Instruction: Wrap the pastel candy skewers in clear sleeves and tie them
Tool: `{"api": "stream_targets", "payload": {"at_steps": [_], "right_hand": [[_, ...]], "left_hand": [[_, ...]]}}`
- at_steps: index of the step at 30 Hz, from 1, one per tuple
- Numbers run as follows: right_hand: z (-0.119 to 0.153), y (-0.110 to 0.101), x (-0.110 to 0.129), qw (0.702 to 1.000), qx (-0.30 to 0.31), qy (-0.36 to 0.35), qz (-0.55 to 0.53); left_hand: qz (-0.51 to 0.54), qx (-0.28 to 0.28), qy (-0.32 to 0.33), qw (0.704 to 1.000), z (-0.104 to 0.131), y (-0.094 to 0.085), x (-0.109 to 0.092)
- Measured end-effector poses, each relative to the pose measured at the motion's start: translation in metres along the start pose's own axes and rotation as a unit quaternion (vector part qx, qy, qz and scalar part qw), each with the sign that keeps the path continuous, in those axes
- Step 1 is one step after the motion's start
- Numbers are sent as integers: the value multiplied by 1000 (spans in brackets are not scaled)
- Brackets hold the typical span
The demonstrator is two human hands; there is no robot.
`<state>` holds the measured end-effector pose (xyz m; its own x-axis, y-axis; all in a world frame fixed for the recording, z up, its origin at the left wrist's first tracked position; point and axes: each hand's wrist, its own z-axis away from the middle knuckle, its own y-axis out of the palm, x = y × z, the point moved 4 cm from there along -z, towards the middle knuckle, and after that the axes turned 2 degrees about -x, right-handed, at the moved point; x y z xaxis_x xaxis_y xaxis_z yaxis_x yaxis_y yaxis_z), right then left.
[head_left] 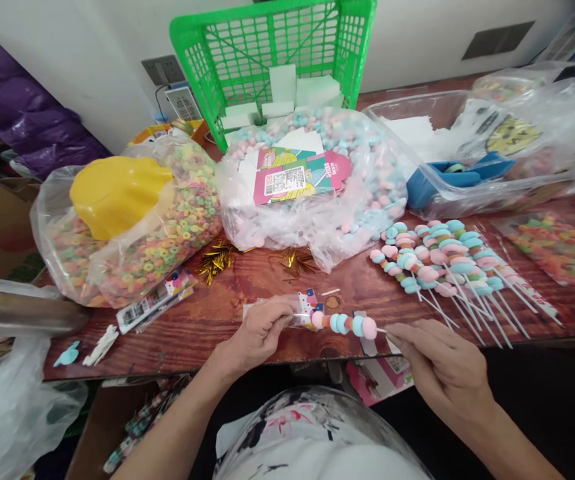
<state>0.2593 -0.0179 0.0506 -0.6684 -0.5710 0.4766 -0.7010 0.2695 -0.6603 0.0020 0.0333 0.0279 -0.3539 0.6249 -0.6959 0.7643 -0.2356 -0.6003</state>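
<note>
Skewer: 1 candy skewer point(341, 325) lies across the gap between the 2 hands, over the front of the table point(227, 350), pink and blue marshmallow pieces with orange bits between them.
Left hand: the left hand point(266, 328) has a narrow grip, thumb and fingertips pinching a clear printed sleeve point(309, 301).
Right hand: the right hand point(444, 357) has a narrow grip too, fingertips holding the bare end of the skewer's white stick.
Sleeve mouth: the skewer's far pink piece meets the printed part; whether it is inside or only against it, I cannot tell.
Step in hand: seemingly lining up the skewer with the sleeve, 1 hand for each.
Next move: it would call for a straight, level stick, a light pinch on the thin film and an unblocked mouth, since soft pieces could snag.
Pile: more candy skewers point(442, 257) lie heaped to the right, sticks towards the table's front edge.
Supplies: behind stand a bag of marshmallows point(382, 163) and a bag of ring candies point(187, 220).
</note>
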Motion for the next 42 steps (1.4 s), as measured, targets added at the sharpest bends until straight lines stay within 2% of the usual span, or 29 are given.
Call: {"api": "stream_targets", "payload": {"at_steps": [3, 7, 12, 18, 22, 27, 32, 34, 38, 40, 42], "right_hand": [[2, -1, -7, 999, -16, 39, -3], [5, -2, -13, 997, -13, 70, -16], [0, -4, -8, 999, 15, 31, -18], [-3, -5, -8, 998, 49, -19, -16], [-6, -4, -7, 997, 59, -5, -41], [-8, -8, -8, 999, 25, -29, -18], [-7, -14, -17, 998, 31, -54, -16], [-6, -15, -21, 997, 46, -51, -43], [-3, -13, -25, 990, 82, 4, -114], [-2, -12, -24, 988, 82, 23, -126], [-2, -11, -20, 993, 62, 9, -102]], "left_hand": [[11, -1, -20, 1000, 1, -1, 0], [44, -37, -49, 997, 5, -4, 2], [61, -91, -55, 992, 10, -8, 5], [36, -112, -28, 993, 11, -11, 0], [-2, -90, 0, 996, 7, -7, -5], [-19, -35, 19, 999, 5, 0, -6], [25, 13, -22, 999, 9, 0, 6], [56, 9, -52, 997, 10, -2, 9], [150, -26, -93, 984, 12, -6, 10], [174, -39, -104, 978, 13, -7, 9], [170, -47, -106, 979, 13, -6, 8]]}}
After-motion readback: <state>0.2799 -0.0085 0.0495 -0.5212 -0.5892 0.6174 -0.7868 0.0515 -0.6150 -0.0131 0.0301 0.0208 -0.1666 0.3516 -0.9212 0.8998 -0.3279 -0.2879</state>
